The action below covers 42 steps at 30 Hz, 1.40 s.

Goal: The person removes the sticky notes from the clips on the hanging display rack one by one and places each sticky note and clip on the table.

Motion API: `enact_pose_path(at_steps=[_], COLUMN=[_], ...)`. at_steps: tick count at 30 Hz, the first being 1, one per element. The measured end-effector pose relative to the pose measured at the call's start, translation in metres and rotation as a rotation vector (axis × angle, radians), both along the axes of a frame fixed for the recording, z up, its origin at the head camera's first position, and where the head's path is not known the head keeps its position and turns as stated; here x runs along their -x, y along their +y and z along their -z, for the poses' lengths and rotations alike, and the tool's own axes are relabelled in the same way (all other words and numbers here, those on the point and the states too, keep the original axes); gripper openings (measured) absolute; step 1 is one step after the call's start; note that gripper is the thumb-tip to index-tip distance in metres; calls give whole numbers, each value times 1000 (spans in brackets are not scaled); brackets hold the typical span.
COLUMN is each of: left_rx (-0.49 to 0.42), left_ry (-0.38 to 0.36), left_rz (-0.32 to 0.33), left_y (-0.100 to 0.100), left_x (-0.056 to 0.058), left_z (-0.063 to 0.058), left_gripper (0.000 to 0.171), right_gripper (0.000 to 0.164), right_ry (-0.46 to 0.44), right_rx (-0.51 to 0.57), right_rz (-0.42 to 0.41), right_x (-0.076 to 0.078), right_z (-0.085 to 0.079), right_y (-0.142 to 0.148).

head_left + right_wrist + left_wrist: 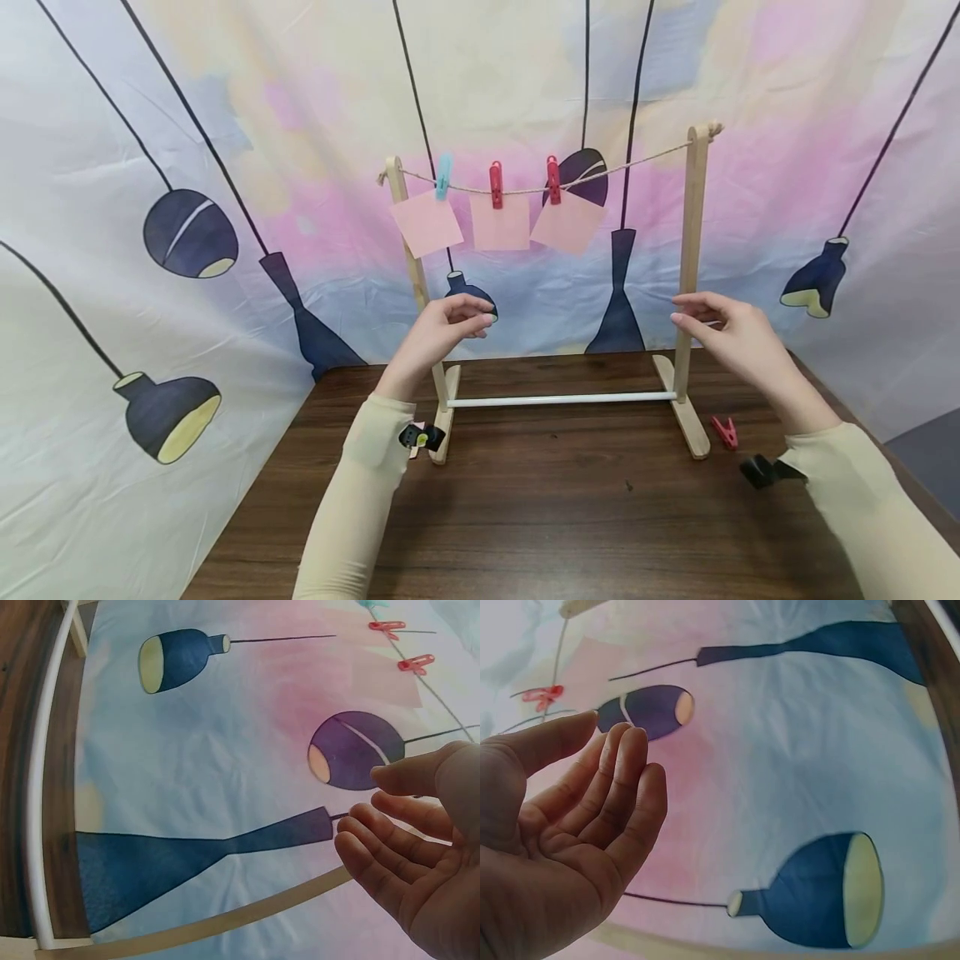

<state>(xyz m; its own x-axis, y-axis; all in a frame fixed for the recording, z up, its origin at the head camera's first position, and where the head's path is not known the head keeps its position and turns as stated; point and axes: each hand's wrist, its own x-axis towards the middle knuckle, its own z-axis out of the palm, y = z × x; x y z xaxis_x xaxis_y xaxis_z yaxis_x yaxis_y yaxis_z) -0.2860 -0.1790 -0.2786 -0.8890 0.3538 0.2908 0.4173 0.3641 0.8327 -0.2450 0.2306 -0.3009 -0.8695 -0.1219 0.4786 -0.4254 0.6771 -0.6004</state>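
Both hands (450,323) (723,329) well apart, loosely relaxed, three pink papers (500,227) clipped to a string (645,159) beyond them

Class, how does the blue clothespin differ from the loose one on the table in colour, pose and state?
The blue clothespin is pale blue; the loose clothespin is pinkish red. The blue clothespin stands nearly upright on the rope, while the loose clothespin lies on the table. The blue clothespin grips a pink note; the loose clothespin grips nothing. Both are clothespins.
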Motion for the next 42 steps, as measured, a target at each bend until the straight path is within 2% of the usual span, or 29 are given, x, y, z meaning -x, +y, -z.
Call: enact_pose_path(at_steps=[8, 13, 27, 34, 42], left_rx=[-96, -124, -245, -323, -346], left_ry=[31, 72, 175, 254, 324], left_rz=[53, 63, 19, -28, -35], left_y=[18, 29, 52, 64, 76], left_x=[3, 4, 12, 20, 30], left_z=[-15, -22, -41, -44, -48], left_gripper=[28, 28, 31, 33, 33], right_gripper=[39, 37, 35, 35, 32], right_ry=[23, 50, 107, 129, 183], right_rx=[8, 22, 67, 86, 123], right_rz=[24, -1, 15, -17, -45], right_x=[0, -1, -1, 3, 3], right_z=[-17, -24, -53, -65, -86], right_y=[-5, -8, -19, -27, -35])
